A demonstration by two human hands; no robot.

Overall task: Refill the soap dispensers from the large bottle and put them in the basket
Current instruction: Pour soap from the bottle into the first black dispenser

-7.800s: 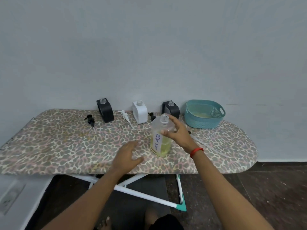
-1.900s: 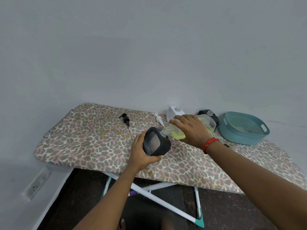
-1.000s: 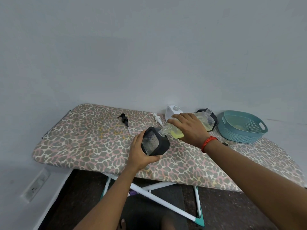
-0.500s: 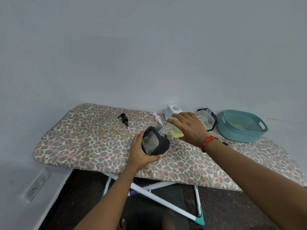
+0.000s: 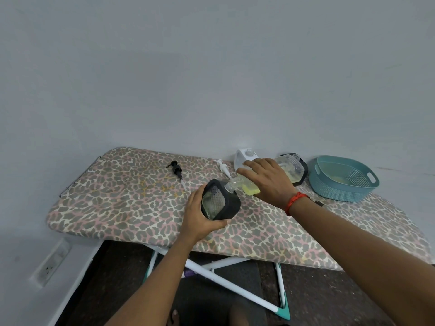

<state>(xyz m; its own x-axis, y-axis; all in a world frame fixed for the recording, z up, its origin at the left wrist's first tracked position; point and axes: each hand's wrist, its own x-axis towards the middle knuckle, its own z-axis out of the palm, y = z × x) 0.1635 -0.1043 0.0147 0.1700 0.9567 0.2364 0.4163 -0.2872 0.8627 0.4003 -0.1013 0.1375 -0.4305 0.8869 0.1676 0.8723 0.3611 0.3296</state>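
Note:
My left hand (image 5: 199,216) grips a black soap dispenser (image 5: 221,202), tilted above the ironing board (image 5: 122,198), its pump off. My right hand (image 5: 268,182) holds the large clear bottle (image 5: 290,170) nearly on its side. The bottle's neck meets the dispenser's open mouth, and yellow soap lies in the bottle near its neck. A white dispenser (image 5: 242,157) and a second black dispenser (image 5: 303,171) stand behind the bottle, partly hidden by it. The teal basket (image 5: 342,192) sits at the right, holding no dispensers.
A black pump head (image 5: 176,170) and a white pump head (image 5: 223,168) lie loose on the leopard-print cover. The wall runs just behind the board. White crossed legs (image 5: 223,278) show below it, and a wall socket (image 5: 50,267) at lower left.
Long before, the bottle stood upright on the board under my right hand and my left hand was free. Over the last two seconds both hands have held the pouring pose almost unchanged.

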